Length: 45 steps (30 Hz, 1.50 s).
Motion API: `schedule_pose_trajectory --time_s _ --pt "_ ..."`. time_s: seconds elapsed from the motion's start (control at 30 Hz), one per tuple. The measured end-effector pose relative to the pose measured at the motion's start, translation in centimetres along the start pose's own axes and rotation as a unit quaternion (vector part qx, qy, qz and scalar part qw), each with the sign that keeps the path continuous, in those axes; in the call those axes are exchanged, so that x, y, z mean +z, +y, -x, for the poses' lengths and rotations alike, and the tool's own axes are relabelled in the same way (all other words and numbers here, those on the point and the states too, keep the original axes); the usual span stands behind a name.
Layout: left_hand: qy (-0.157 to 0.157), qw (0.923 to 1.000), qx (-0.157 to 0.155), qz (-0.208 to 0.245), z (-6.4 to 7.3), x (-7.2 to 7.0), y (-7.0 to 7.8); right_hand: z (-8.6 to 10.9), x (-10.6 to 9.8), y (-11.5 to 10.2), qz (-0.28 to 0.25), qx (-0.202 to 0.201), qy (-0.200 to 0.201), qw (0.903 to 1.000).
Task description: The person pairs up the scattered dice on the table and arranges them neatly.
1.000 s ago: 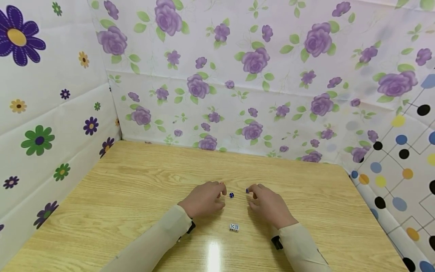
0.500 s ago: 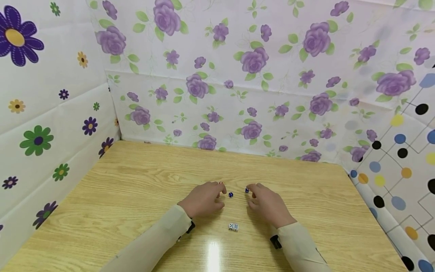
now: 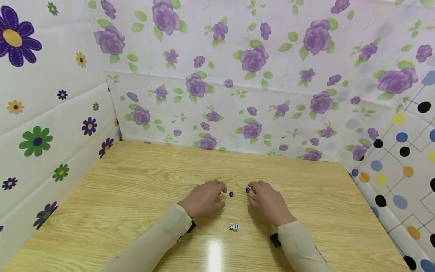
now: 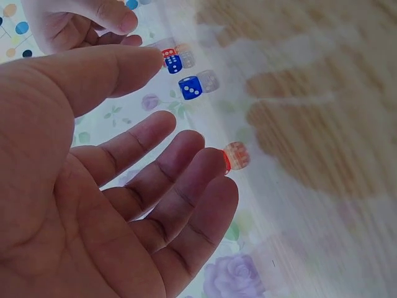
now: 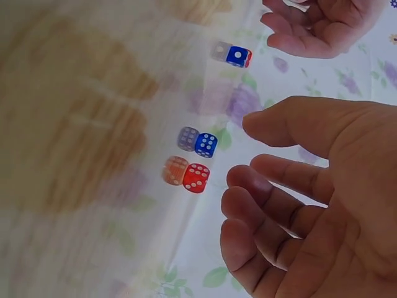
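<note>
My left hand [image 3: 204, 198] rests over the table with loosely bent fingers and holds nothing. One red die [image 3: 221, 183] lies just beyond its fingertips, partly hidden; a blue die [image 3: 231, 194] sits right of them. Bent but apart, the fingers of my right hand [image 3: 270, 204] grip nothing either. Just off its fingertips a second blue die [image 5: 206, 145] and a second red die [image 5: 196, 178] lie side by side. Nearer to me, between the forearms, a pair of white dice [image 3: 233, 226] stands side by side.
The wood-grain table [image 3: 153, 177] is glossy and mirrors the dice in both wrist views. Floral cloth [image 3: 231, 98] rises behind it, with patterned cloths on the left and right sides. Black bands [image 3: 276, 240] show at the wrists.
My right hand has drawn slightly away from the dice near its fingertips, and the red one there now shows more plainly. The left hand and the other dice look unmoved.
</note>
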<state>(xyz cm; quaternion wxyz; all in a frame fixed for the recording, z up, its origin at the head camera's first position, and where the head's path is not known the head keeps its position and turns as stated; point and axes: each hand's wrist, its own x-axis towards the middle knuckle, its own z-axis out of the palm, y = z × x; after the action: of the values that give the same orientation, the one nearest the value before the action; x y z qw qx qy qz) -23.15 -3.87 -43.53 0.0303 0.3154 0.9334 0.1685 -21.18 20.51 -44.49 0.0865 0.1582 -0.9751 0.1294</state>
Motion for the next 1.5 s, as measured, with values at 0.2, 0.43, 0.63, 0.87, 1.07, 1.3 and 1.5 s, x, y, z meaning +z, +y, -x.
schedule_pose_trajectory --time_s 0.2,0.43,0.63,0.87,1.07,1.3,1.5 --pt "-0.001 1.0000 -0.003 0.007 -0.8 0.4 -0.3 -0.9 0.3 0.2 -0.009 0.015 -0.033 0.9993" --pt "-0.015 0.9994 0.007 0.032 -1.8 1.1 -0.1 -1.5 0.6 0.4 -0.013 0.025 -0.059 0.9979" --pt "-0.037 0.9981 0.011 0.048 -2.4 0.9 0.1 -1.6 0.1 0.5 -0.022 0.042 -0.072 0.9963" --pt "-0.032 0.9984 0.015 0.043 -2.5 0.9 0.0 -1.5 0.2 0.6 -0.038 0.052 -0.084 0.9944" --pt "-0.033 0.9981 0.014 0.051 -2.2 0.7 0.1 -1.4 0.2 0.5 -0.039 0.046 -0.084 0.9946" --pt "-0.037 0.9969 0.001 0.069 -1.8 0.5 -0.6 -1.4 -0.1 0.5 -0.036 0.045 -0.079 0.9952" --pt "-0.039 0.9960 -0.002 0.080 -1.7 0.3 -0.9 -1.4 -0.2 0.5 -0.041 0.049 -0.088 0.9940"
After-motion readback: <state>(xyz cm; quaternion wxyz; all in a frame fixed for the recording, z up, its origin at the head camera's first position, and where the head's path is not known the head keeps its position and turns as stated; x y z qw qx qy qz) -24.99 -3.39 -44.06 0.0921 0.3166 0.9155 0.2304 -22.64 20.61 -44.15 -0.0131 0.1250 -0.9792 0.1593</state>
